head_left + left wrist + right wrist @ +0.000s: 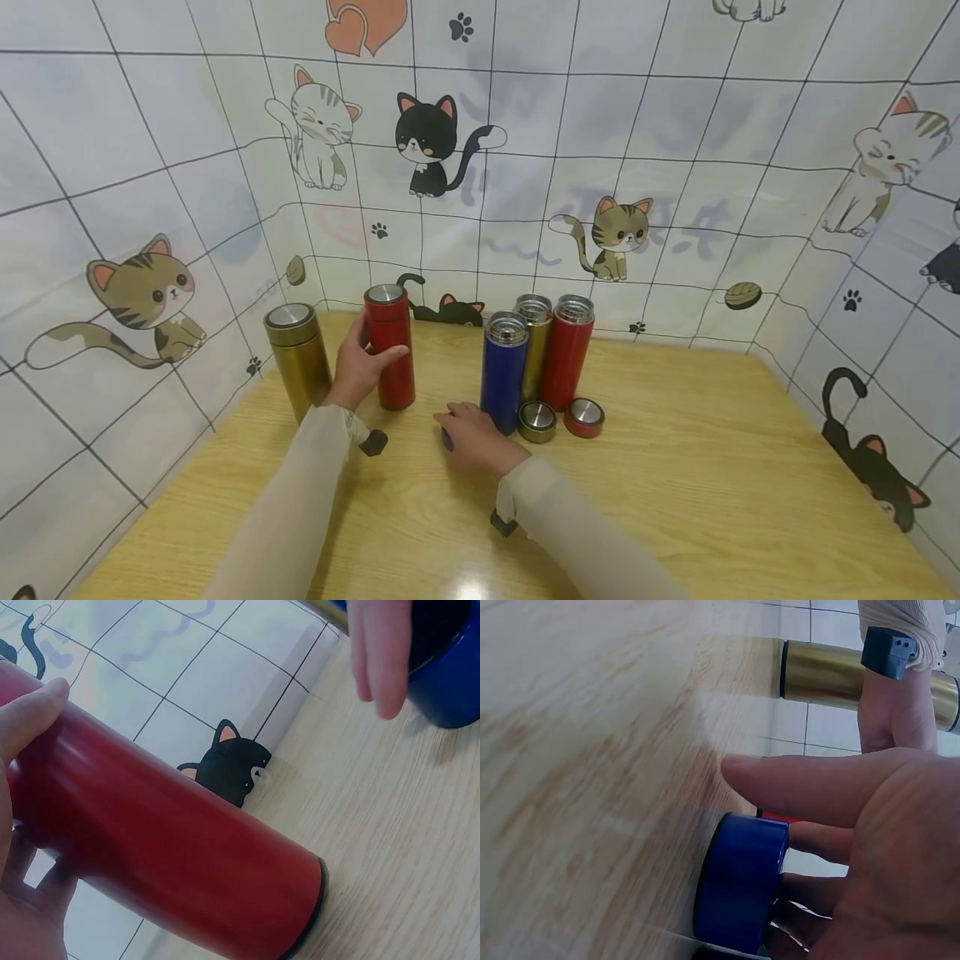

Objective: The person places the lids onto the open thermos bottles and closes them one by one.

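On the left, my left hand (357, 362) grips a red thermos (395, 367) with its silver-topped lid on. The thumb lies across the front of the red body (165, 825) and the fingers go round behind. My right hand (480, 439) is over a small blue cap (742, 883) on the table. Its fingers are at the cap's top, while the thumb stretches out apart from it. Just behind that hand stands a lidless blue thermos (504, 375).
Left of the red thermos stands a gold thermos (300, 358), lid on. A lidless gold thermos (535, 346) and another red thermos (570, 350) stand behind the blue one. A gold cap (537, 423) and a red cap (584, 418) lie before them. A cat-print wall (525, 183) encloses the table.
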The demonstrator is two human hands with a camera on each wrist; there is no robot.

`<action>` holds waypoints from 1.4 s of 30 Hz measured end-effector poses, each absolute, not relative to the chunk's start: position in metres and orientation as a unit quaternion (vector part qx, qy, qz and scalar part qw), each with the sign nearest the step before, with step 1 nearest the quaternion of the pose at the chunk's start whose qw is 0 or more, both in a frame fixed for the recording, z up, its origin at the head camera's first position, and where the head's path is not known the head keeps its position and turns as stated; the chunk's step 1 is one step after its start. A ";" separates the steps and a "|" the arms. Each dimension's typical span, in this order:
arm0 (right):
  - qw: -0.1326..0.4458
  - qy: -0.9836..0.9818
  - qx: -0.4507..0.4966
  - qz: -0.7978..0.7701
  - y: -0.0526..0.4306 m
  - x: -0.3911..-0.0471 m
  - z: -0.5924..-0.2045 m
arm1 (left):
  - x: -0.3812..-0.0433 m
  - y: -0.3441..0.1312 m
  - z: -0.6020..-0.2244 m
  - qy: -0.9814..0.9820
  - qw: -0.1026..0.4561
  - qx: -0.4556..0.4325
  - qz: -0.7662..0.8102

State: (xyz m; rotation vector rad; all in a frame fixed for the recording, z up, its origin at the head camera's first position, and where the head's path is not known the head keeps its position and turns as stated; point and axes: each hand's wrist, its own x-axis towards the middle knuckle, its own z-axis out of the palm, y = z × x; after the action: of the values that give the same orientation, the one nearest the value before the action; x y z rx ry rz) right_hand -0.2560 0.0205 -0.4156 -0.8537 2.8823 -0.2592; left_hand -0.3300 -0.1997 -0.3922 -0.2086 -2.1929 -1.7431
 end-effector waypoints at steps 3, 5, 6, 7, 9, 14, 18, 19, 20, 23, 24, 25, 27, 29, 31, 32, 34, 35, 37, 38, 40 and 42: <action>0.063 0.955 -0.281 -0.065 0.020 -0.254 -0.415 | -0.332 -0.201 -0.392 -0.772 0.166 -0.069 -0.610; 0.059 0.956 -0.283 -0.052 0.020 -0.253 -0.415 | -0.333 -0.202 -0.391 -0.772 0.166 -0.066 -0.610; 0.057 0.956 -0.284 -0.046 0.021 -0.253 -0.415 | -0.334 -0.202 -0.391 -0.772 0.165 -0.065 -0.610; 0.053 0.956 -0.286 -0.041 0.021 -0.252 -0.415 | -0.334 -0.202 -0.391 -0.772 0.163 -0.063 -0.611; 0.042 0.955 -0.292 -0.031 0.024 -0.252 -0.416 | -0.334 -0.203 -0.391 -0.772 0.162 -0.062 -0.612; 0.027 0.951 -0.308 -0.018 0.031 -0.251 -0.417 | -0.335 -0.203 -0.391 -0.773 0.163 -0.068 -0.610; 0.031 0.947 -0.318 -0.027 0.036 -0.250 -0.417 | -0.336 -0.206 -0.391 -0.779 0.163 -0.070 -0.601; 0.028 0.946 -0.321 -0.031 0.037 -0.250 -0.417 | -0.337 -0.206 -0.391 -0.780 0.163 -0.069 -0.600; 0.024 0.945 -0.325 -0.035 0.038 -0.250 -0.418 | -0.337 -0.207 -0.391 -0.781 0.162 -0.068 -0.599; 0.013 0.942 -0.332 -0.051 0.043 -0.248 -0.420 | -0.337 -0.208 -0.391 -0.782 0.161 -0.068 -0.598; 0.010 0.940 -0.336 -0.057 0.045 -0.248 -0.420 | -0.337 -0.209 -0.390 -0.781 0.161 -0.067 -0.599; 0.008 0.938 -0.340 -0.064 0.047 -0.248 -0.421 | -0.338 -0.209 -0.390 -0.781 0.160 -0.066 -0.600; 0.013 0.935 -0.345 -0.081 0.051 -0.247 -0.422 | -0.338 -0.209 -0.390 -0.780 0.159 -0.066 -0.601; 0.020 0.931 -0.350 -0.099 0.055 -0.246 -0.424 | -0.337 -0.209 -0.389 -0.780 0.156 -0.065 -0.602; 0.028 0.927 -0.354 -0.120 0.059 -0.246 -0.426 | -0.337 -0.209 -0.388 -0.781 0.152 -0.064 -0.603; 0.033 0.926 -0.354 -0.129 0.061 -0.245 -0.427 | -0.336 -0.209 -0.388 -0.781 0.150 -0.064 -0.603; 0.040 0.925 -0.351 -0.143 0.064 -0.246 -0.429 | -0.336 -0.209 -0.388 -0.784 0.150 -0.063 -0.599; 0.045 0.924 -0.348 -0.150 0.066 -0.246 -0.429 | -0.336 -0.209 -0.388 -0.786 0.152 -0.063 -0.596; 0.055 0.925 -0.339 -0.160 0.070 -0.246 -0.430 | -0.335 -0.209 -0.388 -0.790 0.157 -0.059 -0.590; 0.061 0.926 -0.335 -0.163 0.072 -0.246 -0.431 | -0.335 -0.209 -0.388 -0.791 0.159 -0.057 -0.588; 0.072 0.926 -0.329 -0.169 0.075 -0.247 -0.432 | -0.334 -0.207 -0.389 -0.793 0.164 -0.050 -0.585; 0.077 0.926 -0.328 -0.170 0.078 -0.247 -0.432 | -0.333 -0.204 -0.389 -0.788 0.169 -0.045 -0.590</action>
State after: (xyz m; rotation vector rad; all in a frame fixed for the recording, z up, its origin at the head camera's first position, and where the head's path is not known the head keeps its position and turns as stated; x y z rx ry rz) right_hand -0.2466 0.0777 -0.4321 -0.9827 2.7746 -0.5089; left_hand -0.3326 -0.2042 -0.3893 -0.1278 -2.2416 -1.6777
